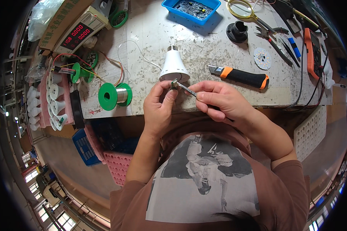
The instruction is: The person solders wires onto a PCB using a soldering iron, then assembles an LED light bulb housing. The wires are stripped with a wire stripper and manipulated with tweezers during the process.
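Note:
Pinched in the fingertips of my left hand [158,107] is a small circuit part [174,83], greenish and metallic, too small to make out fully. My right hand [221,101] grips slim metal tweezers [188,90], their tips touching or very close to that part. Just beyond my fingers stands a white bulb housing [173,63], its screw cap pointing away from me and a thin white wire running off to its left. An orange-and-black utility knife [242,77] lies to the right of the housing.
Left: a green solder spool [109,96], a power meter [81,32], white bulb housings [56,92] in pink foam. Far side: a blue bin [192,13] of small parts, a magnifier [240,9], a black socket [237,32]. Right: a round LED board [262,58], pliers [275,48], an orange multimeter [312,54].

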Motion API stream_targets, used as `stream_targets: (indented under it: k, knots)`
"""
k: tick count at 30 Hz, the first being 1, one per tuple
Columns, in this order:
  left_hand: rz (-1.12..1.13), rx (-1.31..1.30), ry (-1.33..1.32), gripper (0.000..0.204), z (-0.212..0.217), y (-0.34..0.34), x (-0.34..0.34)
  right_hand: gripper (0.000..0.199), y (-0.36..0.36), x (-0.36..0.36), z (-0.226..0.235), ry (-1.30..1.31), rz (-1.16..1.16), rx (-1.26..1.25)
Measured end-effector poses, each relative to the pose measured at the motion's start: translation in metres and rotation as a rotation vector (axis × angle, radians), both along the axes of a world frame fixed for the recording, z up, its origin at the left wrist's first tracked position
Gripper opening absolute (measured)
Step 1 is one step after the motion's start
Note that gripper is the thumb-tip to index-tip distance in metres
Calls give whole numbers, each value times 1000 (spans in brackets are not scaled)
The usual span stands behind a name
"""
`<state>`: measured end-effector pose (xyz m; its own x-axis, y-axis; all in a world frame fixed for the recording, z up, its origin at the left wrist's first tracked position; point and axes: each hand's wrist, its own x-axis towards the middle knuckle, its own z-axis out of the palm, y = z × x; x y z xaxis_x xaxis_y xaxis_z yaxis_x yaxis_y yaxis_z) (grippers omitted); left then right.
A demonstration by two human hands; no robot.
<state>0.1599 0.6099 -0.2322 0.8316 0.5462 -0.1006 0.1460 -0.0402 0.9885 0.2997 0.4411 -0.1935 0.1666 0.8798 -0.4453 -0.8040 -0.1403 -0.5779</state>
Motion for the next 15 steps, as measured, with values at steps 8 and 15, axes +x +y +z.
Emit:
stream_targets:
  k: [8,15]
  knots:
    - [13,-92,-42,16,6,1,3,28,10,-4,5,-172,-41,12]
    - [30,-144,-69,17,4,5,0,28,12,7,7,-127,69,26]
